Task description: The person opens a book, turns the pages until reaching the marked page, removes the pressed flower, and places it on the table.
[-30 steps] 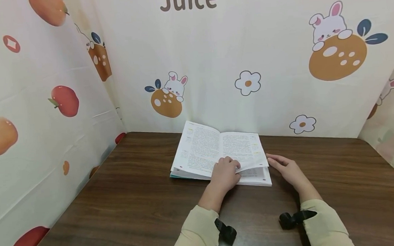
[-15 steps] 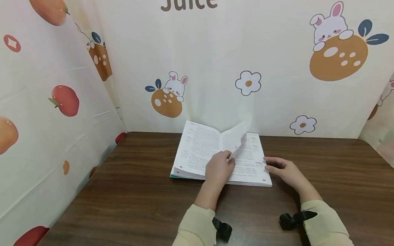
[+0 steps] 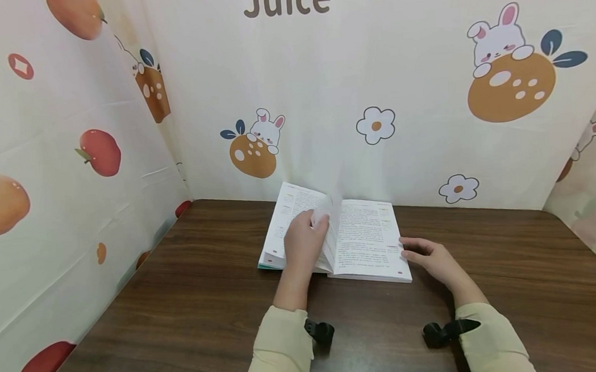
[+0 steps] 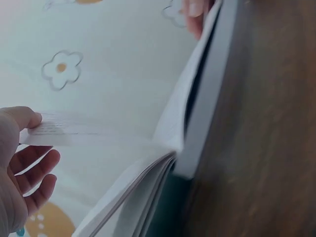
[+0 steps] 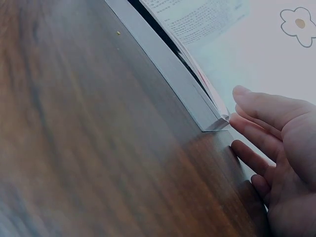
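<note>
An open book (image 3: 365, 239) with printed white pages lies on the table near its back edge. My left hand (image 3: 302, 240) is over the book's left side and pinches a turned page (image 3: 331, 224), which stands up from the spine. In the left wrist view the page (image 4: 89, 131) stretches from the left thumb and fingers toward the spine. At the book's right edge, my right hand (image 3: 433, 260) rests with relaxed fingers. Its fingertips are right at the corner of the page stack (image 5: 217, 121) in the right wrist view, with the thumb raised above them.
The book lies on a dark wooden table (image 3: 182, 307). Behind it hangs a white curtain (image 3: 419, 161) printed with fruit, flowers and rabbits, and another printed curtain (image 3: 48, 212) runs along the left side. Both wrists wear black cameras (image 3: 321, 332).
My left hand has moved left, carrying the page from the book's right side across the spine. The right hand has shifted slightly at the right edge, its thumb and fingers a little farther apart.
</note>
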Tool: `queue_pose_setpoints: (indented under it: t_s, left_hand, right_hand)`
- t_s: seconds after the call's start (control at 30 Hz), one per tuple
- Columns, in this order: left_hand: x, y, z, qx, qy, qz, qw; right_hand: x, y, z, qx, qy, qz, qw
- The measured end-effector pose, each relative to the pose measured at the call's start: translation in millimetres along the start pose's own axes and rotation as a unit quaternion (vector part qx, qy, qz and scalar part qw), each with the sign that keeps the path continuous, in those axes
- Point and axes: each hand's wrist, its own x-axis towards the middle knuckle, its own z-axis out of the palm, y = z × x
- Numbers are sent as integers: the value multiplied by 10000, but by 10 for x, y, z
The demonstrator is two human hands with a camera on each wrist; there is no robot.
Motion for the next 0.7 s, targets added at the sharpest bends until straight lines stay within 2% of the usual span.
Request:
queue_pose_setpoints:
  t_s: [0.17,0.3,0.5,0.7]
  left_hand:
    - [63,-119,-138,-134,349,-255,9990]
    - [109,-252,-244,-306,384,-697,9964]
    - [141,-451,-385,-286,237,-1451,9887]
    - [150,-663,-475,-224,-100,-1917,9811]
  right_hand:
    - [8,-1,-9,-23,-22,16,10000]
    - [17,2,-12,-18,-27,36,10000]
    - [32,10,-14,-33,-25,56,10000]
    - [41,18,-24,-50,-52,82,9999]
